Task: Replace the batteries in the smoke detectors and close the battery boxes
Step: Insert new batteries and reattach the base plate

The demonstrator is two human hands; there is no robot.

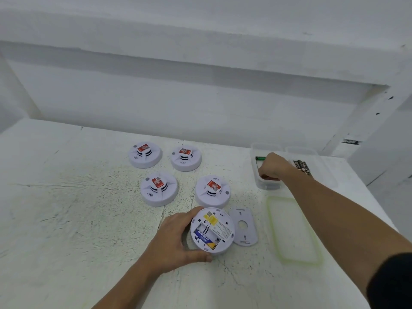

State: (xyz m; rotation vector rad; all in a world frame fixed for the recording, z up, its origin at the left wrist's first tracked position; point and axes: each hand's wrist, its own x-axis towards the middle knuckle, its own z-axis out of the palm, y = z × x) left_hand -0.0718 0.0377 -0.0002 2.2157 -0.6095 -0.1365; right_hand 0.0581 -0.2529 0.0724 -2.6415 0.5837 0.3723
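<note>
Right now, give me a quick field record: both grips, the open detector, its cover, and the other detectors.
left grip: holds the overturned white round smoke detector by its rim
battery bay: open, one blue battery seated
right grip: fingers inside the clear plastic box; what they hold is hidden
white oval backplate: lying flat beside that detector
four upright white detectors: standing farther back

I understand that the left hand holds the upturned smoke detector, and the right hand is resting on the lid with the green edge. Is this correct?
Not quite. The right hand is not on the lid. It reaches into the clear box beyond that lid, as the head view shows. The left hand does hold the upturned smoke detector.
</note>
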